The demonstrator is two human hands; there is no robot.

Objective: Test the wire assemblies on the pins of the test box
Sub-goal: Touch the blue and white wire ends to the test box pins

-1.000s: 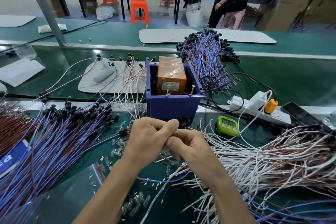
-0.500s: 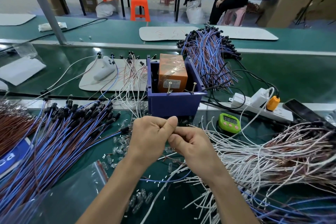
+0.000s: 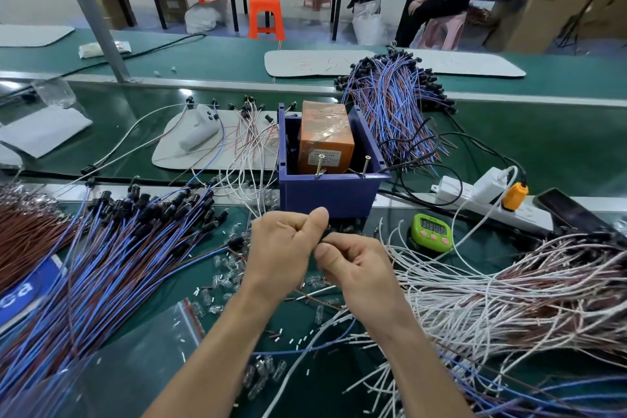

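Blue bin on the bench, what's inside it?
An orange box fills most of the blue bin, with two pins leaning near the front wall. The floor is hidden by that wall.

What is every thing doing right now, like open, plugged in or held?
Left hand, pinching a small dark part.
Right hand, pinching the same part.
Blue plastic test box, open-topped; both pins untouched.
White power strip, orange plug in.
Green digital timer, digits showing.
Black phone, screen dark.
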